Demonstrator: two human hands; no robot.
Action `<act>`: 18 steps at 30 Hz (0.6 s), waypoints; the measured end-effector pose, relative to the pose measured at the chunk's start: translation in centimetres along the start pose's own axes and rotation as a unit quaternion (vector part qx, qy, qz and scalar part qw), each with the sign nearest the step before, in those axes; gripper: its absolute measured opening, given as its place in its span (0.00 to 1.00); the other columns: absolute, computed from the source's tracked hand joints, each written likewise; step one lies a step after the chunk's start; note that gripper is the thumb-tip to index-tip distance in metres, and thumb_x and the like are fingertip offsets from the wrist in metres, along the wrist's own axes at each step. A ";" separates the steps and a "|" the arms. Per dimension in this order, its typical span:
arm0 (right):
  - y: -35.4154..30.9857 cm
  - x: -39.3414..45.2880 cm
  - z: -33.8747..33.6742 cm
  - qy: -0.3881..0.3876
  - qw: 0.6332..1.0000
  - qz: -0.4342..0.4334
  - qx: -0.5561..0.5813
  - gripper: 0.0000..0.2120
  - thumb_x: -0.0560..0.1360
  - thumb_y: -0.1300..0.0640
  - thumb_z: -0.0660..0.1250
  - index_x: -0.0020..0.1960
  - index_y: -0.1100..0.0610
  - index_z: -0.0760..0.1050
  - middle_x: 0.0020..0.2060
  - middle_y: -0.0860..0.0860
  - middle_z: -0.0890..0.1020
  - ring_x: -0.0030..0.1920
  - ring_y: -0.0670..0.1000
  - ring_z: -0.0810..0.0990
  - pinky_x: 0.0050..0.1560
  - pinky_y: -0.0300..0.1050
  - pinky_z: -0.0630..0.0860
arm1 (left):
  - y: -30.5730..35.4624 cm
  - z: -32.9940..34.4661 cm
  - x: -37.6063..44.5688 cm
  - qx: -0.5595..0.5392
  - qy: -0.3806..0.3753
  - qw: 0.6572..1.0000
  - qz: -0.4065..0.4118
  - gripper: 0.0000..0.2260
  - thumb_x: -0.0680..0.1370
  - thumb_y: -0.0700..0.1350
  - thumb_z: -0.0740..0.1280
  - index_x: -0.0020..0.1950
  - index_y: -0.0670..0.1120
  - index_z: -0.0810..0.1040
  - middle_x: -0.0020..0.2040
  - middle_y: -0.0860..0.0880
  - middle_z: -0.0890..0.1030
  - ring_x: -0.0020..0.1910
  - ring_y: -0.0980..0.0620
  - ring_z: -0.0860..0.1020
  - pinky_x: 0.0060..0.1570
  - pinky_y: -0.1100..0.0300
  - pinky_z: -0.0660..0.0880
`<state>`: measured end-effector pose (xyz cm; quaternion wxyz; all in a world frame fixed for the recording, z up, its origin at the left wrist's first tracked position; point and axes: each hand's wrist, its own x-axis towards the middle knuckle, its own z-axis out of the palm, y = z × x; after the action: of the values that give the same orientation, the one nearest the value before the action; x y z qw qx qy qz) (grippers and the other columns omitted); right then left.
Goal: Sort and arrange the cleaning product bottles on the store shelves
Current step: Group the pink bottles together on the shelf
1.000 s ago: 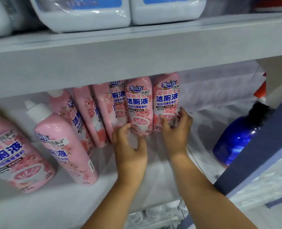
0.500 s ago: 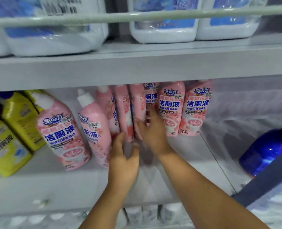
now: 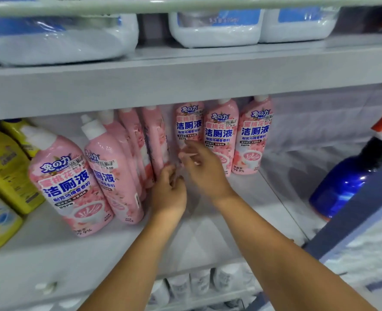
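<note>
Fingers of the left hand (image 3: 168, 194) curl at the foot of a side-on pink bottle (image 3: 155, 140); whether they pinch it I cannot tell. To the left, yellow bottles (image 3: 5, 167) stand by two leaning pink ones (image 3: 71, 185). Going right, the right hand (image 3: 204, 168) has loose fingers, blurred, touching the front of a facing bottle (image 3: 188, 124) at the back of the shelf (image 3: 208, 232). These bottles look full, so a bit heavy, with hard, smooth, slippery plastic. Best to hold one round the wide middle, not the thin neck. Far right stands a blue bottle (image 3: 346, 182).
</note>
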<state>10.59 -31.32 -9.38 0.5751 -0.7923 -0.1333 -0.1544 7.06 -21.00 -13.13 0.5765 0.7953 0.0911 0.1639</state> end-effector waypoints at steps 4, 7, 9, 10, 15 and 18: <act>3.1 -2.1 -6.4 0.252 0.967 -0.020 -0.028 0.05 0.79 0.59 0.69 0.52 0.49 0.78 0.46 0.51 0.82 0.43 0.49 0.80 0.45 0.54 0.80 | 1.5 2.1 1.3 -0.001 0.009 0.999 0.035 0.15 0.80 0.39 0.64 0.68 0.44 0.72 0.61 0.49 0.78 0.60 0.50 0.76 0.58 0.63 0.67; 5.4 -1.8 -9.7 0.318 0.945 0.016 -0.075 0.14 0.78 0.56 0.72 0.61 0.55 0.75 0.55 0.51 0.75 0.47 0.50 0.78 0.50 0.47 0.79 | 1.5 4.7 3.5 -0.033 0.014 0.999 0.041 0.24 0.76 0.44 0.66 0.72 0.42 0.67 0.67 0.44 0.76 0.66 0.44 0.76 0.68 0.54 0.71; 7.2 -1.3 -10.1 0.273 0.958 0.066 -0.055 0.26 0.75 0.55 0.76 0.70 0.56 0.71 0.61 0.50 0.71 0.55 0.49 0.77 0.53 0.30 0.76 | 0.2 6.2 5.7 -0.038 0.031 0.998 0.038 0.33 0.72 0.52 0.65 0.75 0.44 0.63 0.70 0.42 0.74 0.69 0.41 0.74 0.70 0.42 0.71; 8.1 -1.2 -10.1 0.241 0.966 0.078 -0.041 0.31 0.73 0.53 0.77 0.72 0.54 0.69 0.63 0.49 0.69 0.58 0.48 0.77 0.56 0.29 0.75 | -0.7 6.8 6.8 -0.041 0.034 0.998 0.033 0.36 0.70 0.55 0.65 0.76 0.44 0.62 0.71 0.41 0.74 0.69 0.41 0.74 0.69 0.40 0.72; 9.9 -0.2 -10.1 0.200 0.974 0.102 0.018 0.28 0.70 0.51 0.80 0.65 0.38 0.71 0.63 0.45 0.77 0.58 0.40 0.81 0.58 0.48 0.81 | -1.6 7.1 8.8 -0.015 0.053 0.998 0.024 0.38 0.68 0.59 0.70 0.74 0.46 0.65 0.67 0.44 0.77 0.64 0.42 0.78 0.61 0.42 0.78; 10.2 0.5 -9.8 0.199 0.977 0.082 0.005 0.34 0.67 0.49 0.80 0.69 0.44 0.71 0.64 0.49 0.79 0.61 0.47 0.82 0.60 0.56 0.81 | -1.9 7.4 8.6 0.028 0.078 0.996 0.045 0.35 0.68 0.60 0.69 0.69 0.40 0.70 0.64 0.38 0.76 0.62 0.37 0.77 0.60 0.41 0.77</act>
<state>14.10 -43.68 -15.18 0.6045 -0.7512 0.0485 -0.2605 17.88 -24.08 -15.62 0.5372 0.7993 0.1040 0.2484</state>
